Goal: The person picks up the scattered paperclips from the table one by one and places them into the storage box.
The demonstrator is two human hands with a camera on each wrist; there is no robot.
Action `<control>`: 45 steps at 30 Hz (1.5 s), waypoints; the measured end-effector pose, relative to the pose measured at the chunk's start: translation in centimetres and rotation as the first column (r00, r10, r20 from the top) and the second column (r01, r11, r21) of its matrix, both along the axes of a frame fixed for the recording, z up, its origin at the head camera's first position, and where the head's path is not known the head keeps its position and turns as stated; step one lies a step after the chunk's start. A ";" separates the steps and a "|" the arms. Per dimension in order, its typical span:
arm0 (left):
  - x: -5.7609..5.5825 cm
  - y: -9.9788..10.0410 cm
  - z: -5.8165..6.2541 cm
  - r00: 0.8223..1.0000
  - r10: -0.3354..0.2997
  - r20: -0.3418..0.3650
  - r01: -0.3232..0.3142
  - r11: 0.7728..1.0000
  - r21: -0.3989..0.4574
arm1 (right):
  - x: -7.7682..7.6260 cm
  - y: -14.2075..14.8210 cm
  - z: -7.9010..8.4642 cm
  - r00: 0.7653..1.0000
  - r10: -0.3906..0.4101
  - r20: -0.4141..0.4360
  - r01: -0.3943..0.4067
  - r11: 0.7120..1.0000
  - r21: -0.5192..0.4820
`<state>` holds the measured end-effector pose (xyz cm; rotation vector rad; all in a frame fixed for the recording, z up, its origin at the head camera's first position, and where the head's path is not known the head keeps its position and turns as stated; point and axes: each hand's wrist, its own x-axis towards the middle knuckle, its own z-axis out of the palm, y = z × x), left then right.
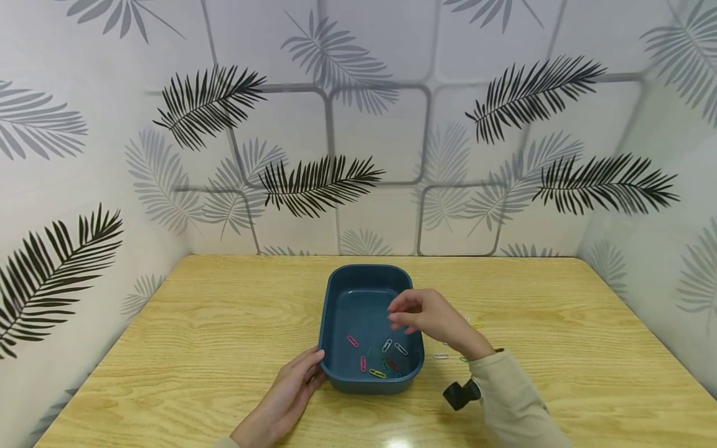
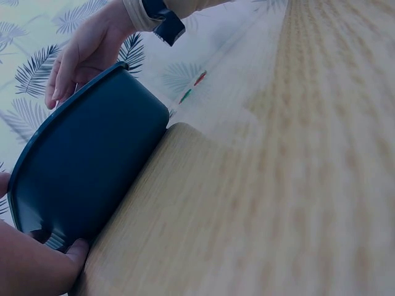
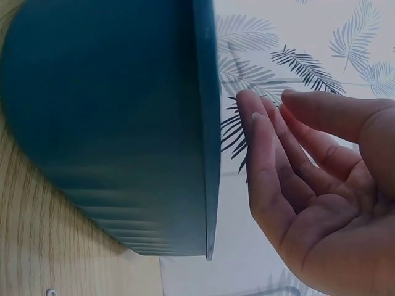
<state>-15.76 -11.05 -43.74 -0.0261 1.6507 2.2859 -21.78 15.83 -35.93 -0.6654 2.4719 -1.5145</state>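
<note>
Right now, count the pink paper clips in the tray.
2. One pink paper clip lies toward the left side of the tray; the other lies nearer the person, beside a yellow paper clip. The right hand may hide more.

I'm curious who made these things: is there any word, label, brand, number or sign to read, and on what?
None can be read: no lettering shows on the dark blue rounded-rectangular tray, the small coloured paper clips, the light wood-grain table, the small black wrist device or the pale leaf-patterned wall.
</note>
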 end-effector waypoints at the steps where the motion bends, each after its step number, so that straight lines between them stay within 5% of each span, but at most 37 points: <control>1: 0.0 0.0 0.0 1.000 0.001 0.002 -0.001 1.000 0.000 | 0.0 0.0 0.0 1.000 0.004 0.004 -0.004 1.000 -0.001; 11: 0.0 0.0 0.0 1.000 0.006 0.009 -0.006 1.000 0.010 | -0.1 1.0 0.2 1.000 0.008 0.006 -0.008 1.000 0.003; 21: -0.4 0.0 0.2 1.000 0.013 0.001 -0.013 1.000 0.014 | -1.3 4.3 0.4 0.991 -0.131 -0.025 0.132 0.991 0.023; 34: -0.2 0.1 0.3 1.000 0.018 -0.004 -0.018 1.000 0.006 | -3.1 9.4 -1.2 0.969 -0.246 -0.034 0.248 0.953 0.176; 45: 0.0 0.0 0.0 1.000 0.010 0.014 -0.010 1.000 0.013 | -3.7 11.8 -2.6 0.971 -0.232 -0.063 0.239 0.910 0.339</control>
